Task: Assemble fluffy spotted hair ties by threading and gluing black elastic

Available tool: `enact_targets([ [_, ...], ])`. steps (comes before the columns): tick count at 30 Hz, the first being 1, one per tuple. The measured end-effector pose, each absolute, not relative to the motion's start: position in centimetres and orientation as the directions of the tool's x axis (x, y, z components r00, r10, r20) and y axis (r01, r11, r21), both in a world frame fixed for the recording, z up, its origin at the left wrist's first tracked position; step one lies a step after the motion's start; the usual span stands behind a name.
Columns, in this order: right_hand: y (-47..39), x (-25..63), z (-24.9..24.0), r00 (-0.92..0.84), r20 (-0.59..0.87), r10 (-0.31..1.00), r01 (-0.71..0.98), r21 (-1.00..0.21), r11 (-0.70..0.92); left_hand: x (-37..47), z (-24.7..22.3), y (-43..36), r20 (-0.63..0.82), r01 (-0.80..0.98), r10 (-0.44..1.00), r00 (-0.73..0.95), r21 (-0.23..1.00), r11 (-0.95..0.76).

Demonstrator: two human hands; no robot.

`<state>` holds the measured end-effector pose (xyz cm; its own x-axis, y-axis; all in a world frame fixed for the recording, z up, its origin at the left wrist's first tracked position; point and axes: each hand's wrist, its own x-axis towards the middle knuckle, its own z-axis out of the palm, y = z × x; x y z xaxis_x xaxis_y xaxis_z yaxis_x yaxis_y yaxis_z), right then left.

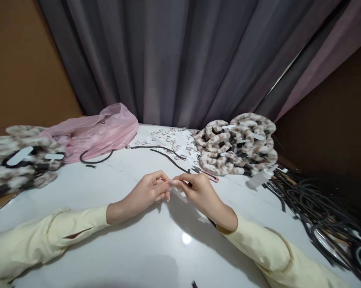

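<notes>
Above the middle of the white table (123, 248), my left hand (152, 188) and my right hand (198, 188) meet at their fingertips. Both are closed in a pinch. A small whitish tag-like strip (179, 195) hangs just below the joined fingertips; the fingers cover much of it. Part of a dark cord (212, 221) shows under my right wrist. Beyond my right hand lie red-handled snips (208, 175), close to a black cord piece (171, 159).
Fluffy brown-and-white rings with white tags stand in a pile (218, 160) at right and another (27, 176) at left, by a pink plastic bag (102, 132). Several small metal rings (172, 140) are scattered behind. A translucent bottle (260, 178) and black cords (312, 204) lie right.
</notes>
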<state>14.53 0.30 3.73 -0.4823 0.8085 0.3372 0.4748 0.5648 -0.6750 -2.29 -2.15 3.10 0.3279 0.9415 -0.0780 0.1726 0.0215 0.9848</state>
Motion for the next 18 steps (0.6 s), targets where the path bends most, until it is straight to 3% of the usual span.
enact_targets([
  [4, 0.0, 14.6, 2.5, -0.500, 0.479, 0.722, 0.468, -0.552, 0.690, -1.9, 4.0, -2.4, -0.238, 0.026, 0.914, 0.329, 0.970, 0.243],
  [8, -0.4, 14.9, 1.5, -0.567, 0.592, 0.573, 0.508, -0.297, 0.809, -1.7, 4.9, -2.6, -0.298, -0.005, 0.905, 0.303, 0.949, 0.315],
  [14, 0.1, 16.0, 1.4, -0.765, 0.585, 0.269, 0.474, 0.227, 0.851, -2.0, 4.6, -2.1, -0.307, -0.067, 0.900, 0.309, 0.937, 0.342],
  [18, 0.7, 16.6, 1.2, -0.847, 0.516, 0.128, 0.391, 0.441, 0.808, -2.2, 4.1, -1.8, -0.336, -0.071, 0.881, 0.333, 0.923, 0.379],
])
